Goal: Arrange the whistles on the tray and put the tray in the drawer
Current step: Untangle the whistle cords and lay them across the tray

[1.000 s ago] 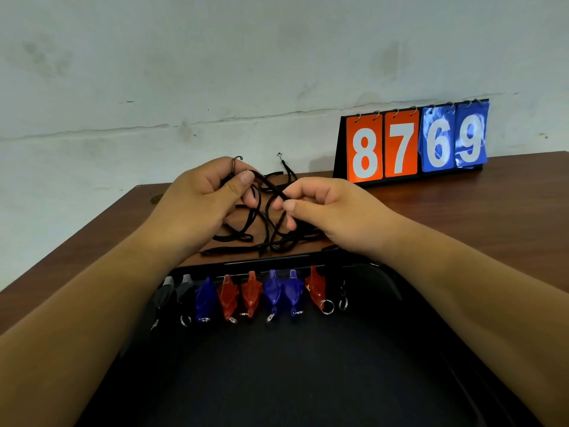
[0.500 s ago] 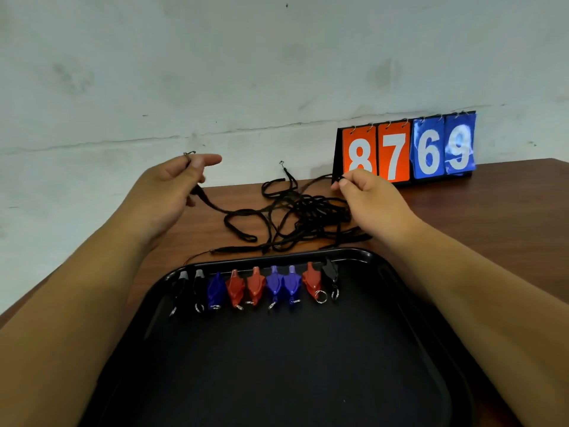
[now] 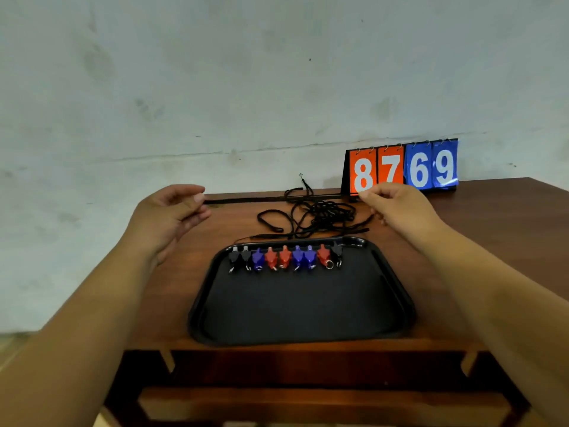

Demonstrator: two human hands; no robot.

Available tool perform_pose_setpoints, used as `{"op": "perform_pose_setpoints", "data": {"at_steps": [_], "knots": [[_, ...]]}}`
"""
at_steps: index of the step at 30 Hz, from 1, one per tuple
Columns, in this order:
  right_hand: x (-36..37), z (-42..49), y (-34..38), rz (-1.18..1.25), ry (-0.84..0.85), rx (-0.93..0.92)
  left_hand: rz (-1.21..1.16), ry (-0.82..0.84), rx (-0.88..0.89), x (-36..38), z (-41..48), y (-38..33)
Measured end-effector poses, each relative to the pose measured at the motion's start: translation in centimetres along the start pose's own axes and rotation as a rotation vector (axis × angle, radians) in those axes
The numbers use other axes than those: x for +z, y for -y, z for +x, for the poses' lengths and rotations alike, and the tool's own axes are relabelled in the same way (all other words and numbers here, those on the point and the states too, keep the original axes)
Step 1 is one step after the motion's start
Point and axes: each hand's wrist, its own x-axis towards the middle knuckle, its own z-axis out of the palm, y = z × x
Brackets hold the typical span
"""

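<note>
Across the far half of the table (image 3: 492, 217), one black lanyard (image 3: 271, 198) is drawn straight between my two hands. Left hand (image 3: 172, 220): thumb and forefinger pinch one end, other fingers loosely curled. Right hand (image 3: 397, 211): fingertips pinch the other end, just in front of the scoreboard (image 3: 403, 167). Remaining cords lie as a tangle (image 3: 323, 217) between the hands, beyond the tray (image 3: 308, 303).

Whistles (image 3: 284, 257): nine, in one row along the tray's far edge, black, blue and red, rings pointing toward me. Tray sits near the table's front edge.

Step, as I judge it: arranging looks finished and I am sorting cords. Next move calls for letting go of the lanyard, gripping the tray at both sides and keeping it level so the row holds. Drawer: cannot pick it out with certainty below the front edge.
</note>
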Motion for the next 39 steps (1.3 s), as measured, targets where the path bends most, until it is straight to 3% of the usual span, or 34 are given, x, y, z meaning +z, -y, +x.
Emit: {"op": "perform_pose_setpoints", "data": {"at_steps": [5, 10, 20, 31, 39], "knots": [[-0.3, -4.6, -0.5, 0.042, -0.014, 0.101, 0.122, 0.017, -0.048, -2.2, -4.7, 2.1], [0.7, -7.6, -1.5, 0.109, -0.040, 0.224, 0.333, -0.068, -0.082, -3.5, -7.9, 5.5], [1.9, -10.5, -3.9, -0.036, -0.094, 0.182, 0.714, -0.072, -0.063, -2.5, -9.6, 6.0], [2.0, -10.2, -4.4, -0.083, -0.086, 0.165, 0.836, -0.032, 0.036, -2.3, -9.4, 6.4], [1.9, -9.6, -4.8, -0.075, -0.171, 0.161, 0.740, -0.087, 0.025, -2.6, -9.3, 6.6]]}}
